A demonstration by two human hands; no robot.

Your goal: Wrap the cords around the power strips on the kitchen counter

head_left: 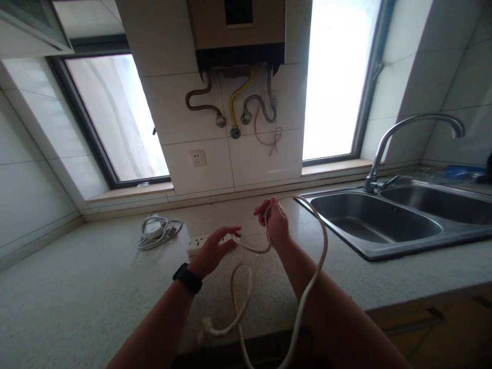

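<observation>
A long white cord (325, 241) hangs in wide loops in front of the counter. My right hand (277, 223) is closed around part of it, above the worktop. My left hand (217, 248), with a black watch (187, 278) on its wrist, has thumb and fingers around one end of the cord; the exact contact is hard to see. A white power strip (195, 246) lies behind my left hand, which partly hides it. Whether the cord joins the strip there, I cannot tell. The cord's other end, a blurred pale plug-like piece (207, 327), dangles low at the counter's front.
A coiled grey-white cable with a white block (154, 228) lies on the left of the speckled counter (96, 277). On the right is a double steel sink (376, 218) with a curved tap (384, 143). A wall socket (197, 158) sits below the water heater (238, 31).
</observation>
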